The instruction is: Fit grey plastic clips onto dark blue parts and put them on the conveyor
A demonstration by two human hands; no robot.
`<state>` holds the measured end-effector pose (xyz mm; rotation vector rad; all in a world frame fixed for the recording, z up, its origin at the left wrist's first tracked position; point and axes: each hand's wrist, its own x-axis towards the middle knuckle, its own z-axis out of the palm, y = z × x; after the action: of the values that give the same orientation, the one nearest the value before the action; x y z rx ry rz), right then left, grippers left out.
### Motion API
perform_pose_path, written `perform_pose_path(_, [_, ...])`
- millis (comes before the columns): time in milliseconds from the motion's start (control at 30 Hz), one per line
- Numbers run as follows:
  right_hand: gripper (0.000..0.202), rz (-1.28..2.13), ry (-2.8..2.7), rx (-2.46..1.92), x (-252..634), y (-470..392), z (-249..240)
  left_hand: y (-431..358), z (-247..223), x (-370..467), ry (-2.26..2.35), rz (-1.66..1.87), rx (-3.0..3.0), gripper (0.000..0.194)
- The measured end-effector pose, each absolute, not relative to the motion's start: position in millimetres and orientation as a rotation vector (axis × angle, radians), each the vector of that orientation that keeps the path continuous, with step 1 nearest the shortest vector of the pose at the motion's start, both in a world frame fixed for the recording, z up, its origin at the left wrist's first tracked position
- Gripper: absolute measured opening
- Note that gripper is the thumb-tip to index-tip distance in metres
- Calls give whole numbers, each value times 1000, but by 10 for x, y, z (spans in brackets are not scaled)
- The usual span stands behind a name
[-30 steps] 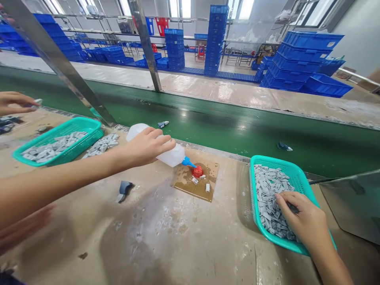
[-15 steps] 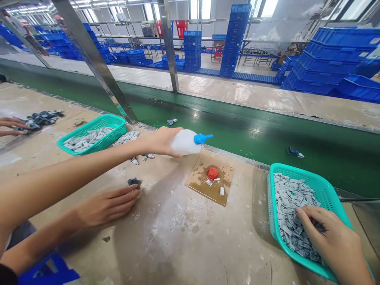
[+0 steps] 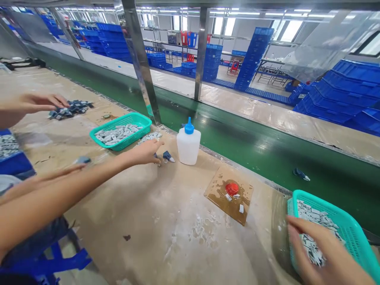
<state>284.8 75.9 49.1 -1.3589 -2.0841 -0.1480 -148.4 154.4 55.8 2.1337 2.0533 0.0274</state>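
My left hand reaches across to the table's far side, thumb and index finger apart around a small dark-blue part that is mostly hidden. Beside it lies a dark-blue part with a white tip. A white squeeze bottle with a blue nozzle stands upright just to the right. My right hand, blurred, is over the left rim of a green basket holding many small grey-white pieces. Its thumb and index fingertips are together; anything between them is too blurred to name.
A wet board carries a red cap-like object and several white pieces. Another green basket stands left. A co-worker's hand is at a pile of dark parts; another person's hand lies behind my forearm. A green belt runs beyond.
My left hand has set the bottle upright on the table, let go and moved left to the dark-blue parts. My right hand has shifted left toward the basket's rim. The view has turned left.
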Motion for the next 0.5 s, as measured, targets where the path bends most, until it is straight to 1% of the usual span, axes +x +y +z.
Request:
perform_pose_path(67, [16,67,-2267,-963,2273,788,597,1411,433,-1582,2160,-64,2122,57])
perform_pose_path(100, [18,234,-2340,-865,1987,828,616,1357,364,-1605,2192,-63,2116,53])
perform_pose_path(167, [21,551,-2456,-819,1452,951,594,1273,245,-1605,2231,2,2120,48])
perform_pose_path(233, [28,700,-2531,-827,971,1103,528,1203,174,-1566,2251,126,2115,48])
perform_pose_path(300, [38,640,-2620,-841,529,1248,470,1117,150,-1518,2264,247,2065,50])
perform_pose_path(367, [43,453,-2733,-914,120,1367,451,989,141,-1477,2270,301,2007,48])
perform_pose_path(433, [38,310,-2828,-1023,-233,1468,466,821,109,-1448,2268,334,1997,43])
perform_pose_path(500, [29,268,-2867,-1141,-495,1573,489,643,42,-1438,2267,390,2011,42])
